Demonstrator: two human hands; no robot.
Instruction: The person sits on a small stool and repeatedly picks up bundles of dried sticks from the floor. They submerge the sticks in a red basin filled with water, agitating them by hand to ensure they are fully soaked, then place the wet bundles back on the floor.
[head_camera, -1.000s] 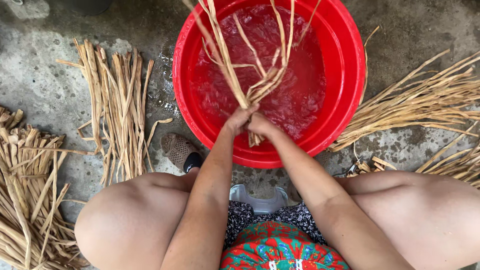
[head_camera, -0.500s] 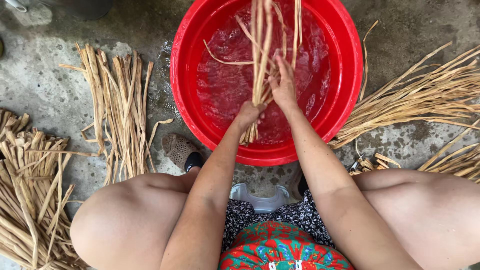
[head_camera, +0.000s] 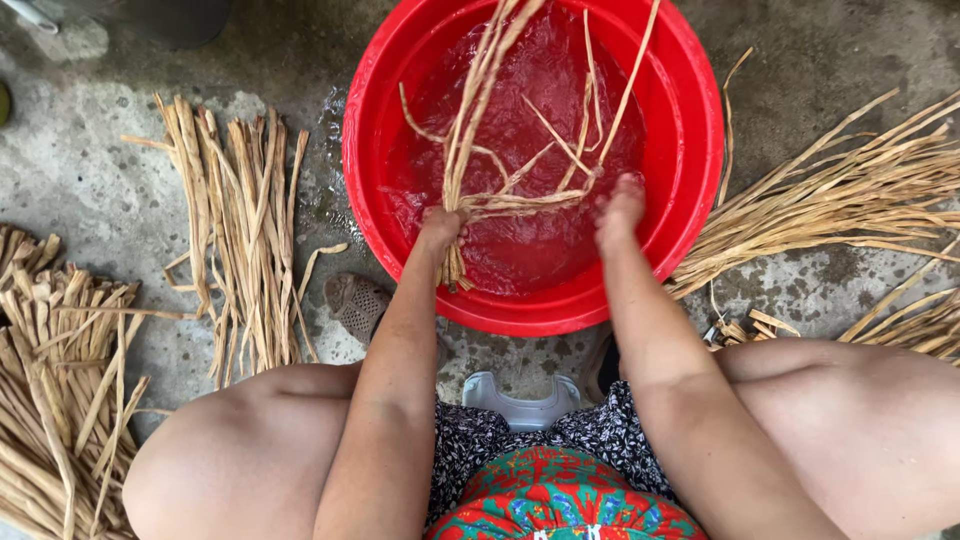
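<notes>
A round red basin (head_camera: 700, 190) full of water stands on the concrete in front of my knees. My left hand (head_camera: 440, 232) grips a bundle of tan reed strips (head_camera: 478, 95) that rises up out of the basin. A few strips bend sideways across the water to my right hand (head_camera: 618, 208), which pinches their ends. Both hands are over the near half of the basin, about a hand's width apart.
A flat pile of wet strips (head_camera: 240, 220) lies left of the basin. A bigger heap of dry strips (head_camera: 50, 380) fills the lower left. Long dry stalks (head_camera: 850, 205) fan out on the right. A small grey stool (head_camera: 520, 405) sits between my thighs.
My hands, close together a second ago, have spread apart. The right hand pulled a few strips sideways out of the bundle while the left keeps the rest upright.
</notes>
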